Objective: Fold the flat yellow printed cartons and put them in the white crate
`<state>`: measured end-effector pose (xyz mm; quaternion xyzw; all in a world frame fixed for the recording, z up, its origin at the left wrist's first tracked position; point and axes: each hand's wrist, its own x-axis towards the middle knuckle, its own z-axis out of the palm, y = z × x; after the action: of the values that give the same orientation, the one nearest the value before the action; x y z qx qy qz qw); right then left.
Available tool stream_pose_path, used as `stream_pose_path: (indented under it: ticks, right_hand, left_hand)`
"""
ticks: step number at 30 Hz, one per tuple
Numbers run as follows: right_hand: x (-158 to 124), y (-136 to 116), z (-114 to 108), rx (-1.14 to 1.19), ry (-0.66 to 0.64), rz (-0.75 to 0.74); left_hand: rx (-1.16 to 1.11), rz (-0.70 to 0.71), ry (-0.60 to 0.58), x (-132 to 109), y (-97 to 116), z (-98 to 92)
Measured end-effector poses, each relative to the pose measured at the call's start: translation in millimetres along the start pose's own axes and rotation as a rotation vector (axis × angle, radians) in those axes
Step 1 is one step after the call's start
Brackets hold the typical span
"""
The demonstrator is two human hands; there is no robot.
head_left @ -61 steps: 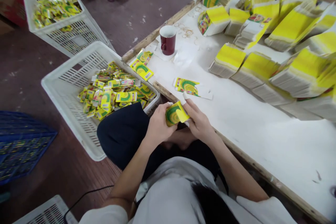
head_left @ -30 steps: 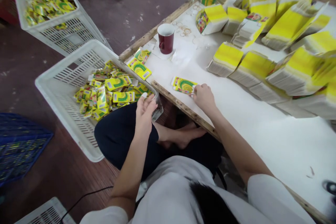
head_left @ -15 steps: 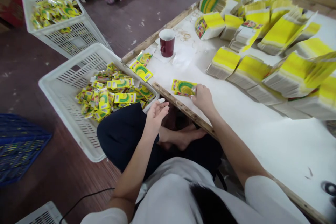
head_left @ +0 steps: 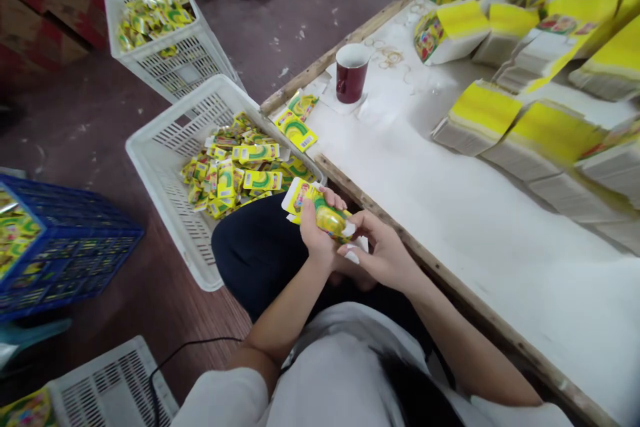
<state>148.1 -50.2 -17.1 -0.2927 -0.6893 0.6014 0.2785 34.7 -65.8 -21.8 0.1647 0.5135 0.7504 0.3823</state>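
Observation:
A small yellow and green cardboard box (head_left: 327, 217) is held above my lap, its white end flaps standing out at both ends. My left hand (head_left: 320, 230) wraps round its middle, thumb on the near side and fingers behind. At the box's right end, my right hand (head_left: 377, 247) has its fingers closed at the white flaps. A white covering shows on the right thumb tip. Whatever is inside the box is hidden. Just beyond my left hand stands a white crate (head_left: 165, 213) with many similar filled yellow packs (head_left: 225, 180).
The white-topped table (head_left: 425, 193) has a wooden edge on my right. On it are a maroon mug (head_left: 351, 73), two yellow packs (head_left: 296, 130) and stacks of flat yellow cartons (head_left: 485, 113). Another white crate (head_left: 150, 63) and a blue crate (head_left: 75, 247) stand on the floor at left.
The box has left the table in my right hand and come over my lap. My left hand has closed round it. The view has swung left.

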Motion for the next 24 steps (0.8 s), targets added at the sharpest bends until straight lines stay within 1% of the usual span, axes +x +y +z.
stream_pose_path:
  ticks: [1, 3, 7, 9, 11, 13, 15, 16, 17, 18, 20, 21, 22, 23, 24]
  right_hand:
    - [0.5, 1.9, 0.9, 0.012, -0.002, 0.017]
    - [3.4, 5.9, -2.6, 0.044, 0.030, 0.059]
    - [8.8, 8.9, -21.2, 0.197, 0.169, 0.103]
    - [8.2, 7.9, -29.6, 0.216, 0.199, 0.114]
    - [5.5, 6.0, -36.8, 0.133, 0.225, 0.098]
    - [1.9, 2.6, -45.1, -0.063, 0.276, 0.009]
    - [-1.3, -3.2, -55.5, -0.337, 0.318, -0.133]
    - [-2.6, -7.0, -60.9, -0.469, 0.313, -0.207]
    - [-3.8, -11.0, -65.5, -0.579, 0.278, -0.278]
    - [-4.8, -14.9, -69.0, -0.661, 0.215, -0.345]
    - [-6.9, -20.9, -70.7, -0.742, 0.062, -0.464]
    - [-8.3, -22.3, -68.7, -0.754, -0.001, -0.507]
    - [-9.9, -22.4, -65.0, -0.756, -0.035, -0.532]
    - [-11.8, -21.2, -59.7, -0.749, -0.017, -0.542]
    - [-13.8, -18.9, -53.4, -0.737, 0.054, -0.536]
  left_hand:
    - [-0.019, -0.008, 0.024, 0.1, -0.6, 0.0]
    - [-0.034, -0.019, 0.016, -0.9, -4.5, -1.8]
    - [0.041, -0.006, -0.152, -5.8, -13.2, -8.5]
    - [0.070, -0.015, -0.157, -7.2, -14.9, -11.5]
    - [0.081, -0.020, -0.131, -6.4, -13.7, -15.2]
    - [0.103, -0.011, -0.168, -2.4, -7.7, -21.2]
    - [0.133, 0.030, -0.266, 4.6, 4.2, -30.2]
    - [0.154, 0.067, -0.325, 8.5, 11.9, -35.2]
    - [0.185, 0.114, -0.391, 12.2, 20.2, -40.0]
    - [0.243, 0.156, -0.461, 15.0, 28.2, -43.8]
    - [0.446, 0.176, -0.628, 16.4, 40.5, -47.1]
    - [0.571, 0.152, -0.704, 14.7, 43.6, -46.1]
    - [0.683, 0.116, -0.755, 11.6, 44.4, -43.6]
    - [0.767, 0.081, -0.770, 7.5, 43.1, -39.9]
    - [0.813, 0.057, -0.749, 3.0, 40.0, -35.8]
